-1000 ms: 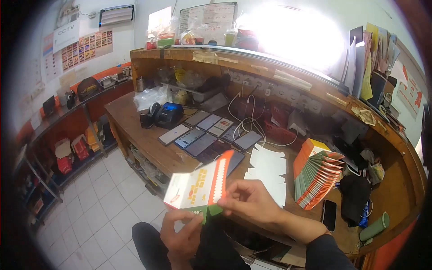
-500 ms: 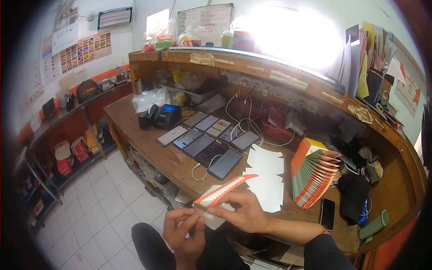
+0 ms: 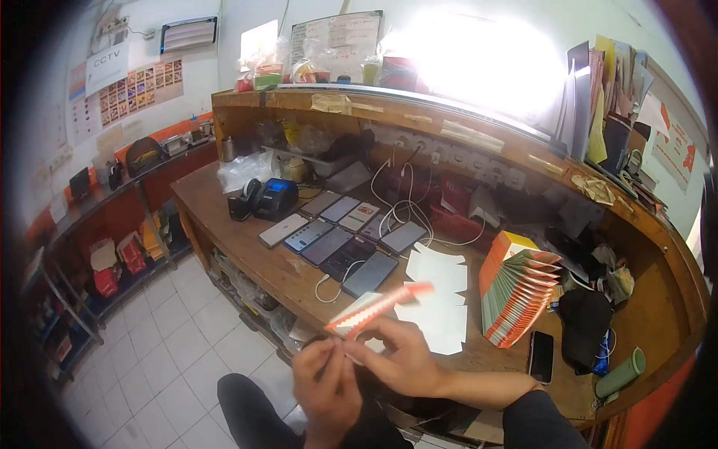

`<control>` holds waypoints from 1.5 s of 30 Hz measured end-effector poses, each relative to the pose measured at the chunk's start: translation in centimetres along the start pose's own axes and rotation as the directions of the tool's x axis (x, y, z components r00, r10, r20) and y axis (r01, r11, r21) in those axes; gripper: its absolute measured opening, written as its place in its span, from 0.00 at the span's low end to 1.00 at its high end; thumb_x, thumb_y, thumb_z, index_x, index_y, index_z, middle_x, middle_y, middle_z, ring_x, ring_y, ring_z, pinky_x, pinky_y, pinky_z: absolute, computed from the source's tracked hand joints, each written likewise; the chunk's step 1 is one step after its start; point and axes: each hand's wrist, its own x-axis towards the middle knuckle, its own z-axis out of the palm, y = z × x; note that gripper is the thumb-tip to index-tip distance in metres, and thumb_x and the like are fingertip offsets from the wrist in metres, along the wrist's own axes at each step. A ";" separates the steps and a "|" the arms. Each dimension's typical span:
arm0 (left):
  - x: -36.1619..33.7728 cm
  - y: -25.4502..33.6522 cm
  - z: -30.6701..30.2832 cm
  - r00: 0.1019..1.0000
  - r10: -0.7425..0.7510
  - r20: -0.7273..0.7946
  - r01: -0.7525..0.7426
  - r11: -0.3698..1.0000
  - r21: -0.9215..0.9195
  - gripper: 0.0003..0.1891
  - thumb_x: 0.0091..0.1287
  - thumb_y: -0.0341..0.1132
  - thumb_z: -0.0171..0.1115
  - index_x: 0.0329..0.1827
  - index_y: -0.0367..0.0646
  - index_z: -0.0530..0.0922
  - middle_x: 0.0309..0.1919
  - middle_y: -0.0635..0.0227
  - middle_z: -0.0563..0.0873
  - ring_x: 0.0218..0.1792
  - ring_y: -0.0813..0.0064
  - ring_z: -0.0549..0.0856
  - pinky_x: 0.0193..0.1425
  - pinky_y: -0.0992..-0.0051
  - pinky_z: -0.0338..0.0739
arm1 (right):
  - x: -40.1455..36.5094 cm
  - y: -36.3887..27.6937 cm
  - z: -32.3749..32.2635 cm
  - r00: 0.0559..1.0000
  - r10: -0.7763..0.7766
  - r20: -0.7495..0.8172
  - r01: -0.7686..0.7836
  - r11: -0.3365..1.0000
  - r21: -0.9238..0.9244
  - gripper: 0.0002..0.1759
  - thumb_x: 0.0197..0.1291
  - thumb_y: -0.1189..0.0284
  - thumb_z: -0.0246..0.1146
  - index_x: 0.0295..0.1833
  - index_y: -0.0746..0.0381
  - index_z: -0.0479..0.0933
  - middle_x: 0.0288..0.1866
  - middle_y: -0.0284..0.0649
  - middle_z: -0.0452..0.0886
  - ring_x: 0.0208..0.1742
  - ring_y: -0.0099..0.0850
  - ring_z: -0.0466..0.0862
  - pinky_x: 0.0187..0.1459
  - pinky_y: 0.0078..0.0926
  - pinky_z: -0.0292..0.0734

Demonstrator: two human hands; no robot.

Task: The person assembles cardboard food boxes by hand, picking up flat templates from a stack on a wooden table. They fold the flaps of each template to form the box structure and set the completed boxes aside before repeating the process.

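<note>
White tiled floor (image 3: 172,344) and pale walls surround a brown wooden counter (image 3: 217,213) with a raised shelf (image 3: 419,112) along its back edge. Over the counter's near edge, above the person's lap, both hands hold an orange, white and green carton (image 3: 372,309), its orange strip with a white zigzag slanting up to the right and its far end blurred. The left hand (image 3: 327,378) pinches the lower end between thumb and fingers; the right hand (image 3: 396,355) grips it just beside, fingers bent, its forearm crossing the near edge. How far the carton is folded cannot be told.

Just beyond the carton, white card sheets (image 3: 437,292) lie flat near the near edge. To their right stands a fanned row of orange and green cartons (image 3: 516,295), and further right, toward the right end, are a black phone (image 3: 541,357), a black cap (image 3: 585,329) and a green cylinder (image 3: 622,373). Left of the sheets, phones (image 3: 327,245) lie close together in rows, with a white cable (image 3: 323,290) beside the nearest. A dark device with a blue screen (image 3: 276,198) sits toward the left end.
</note>
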 end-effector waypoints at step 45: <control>1.6 -3.7 -5.6 0.824 -0.514 0.237 0.542 0.596 -0.593 0.08 0.65 0.23 0.69 0.44 0.30 0.81 0.37 0.59 0.88 0.37 0.73 0.89 0.45 0.74 0.86 | 0.3 0.1 0.0 0.909 -0.088 0.407 0.185 0.961 -0.205 0.11 0.69 0.74 0.63 0.52 0.68 0.82 0.43 0.43 0.82 0.41 0.39 0.84 0.42 0.30 0.78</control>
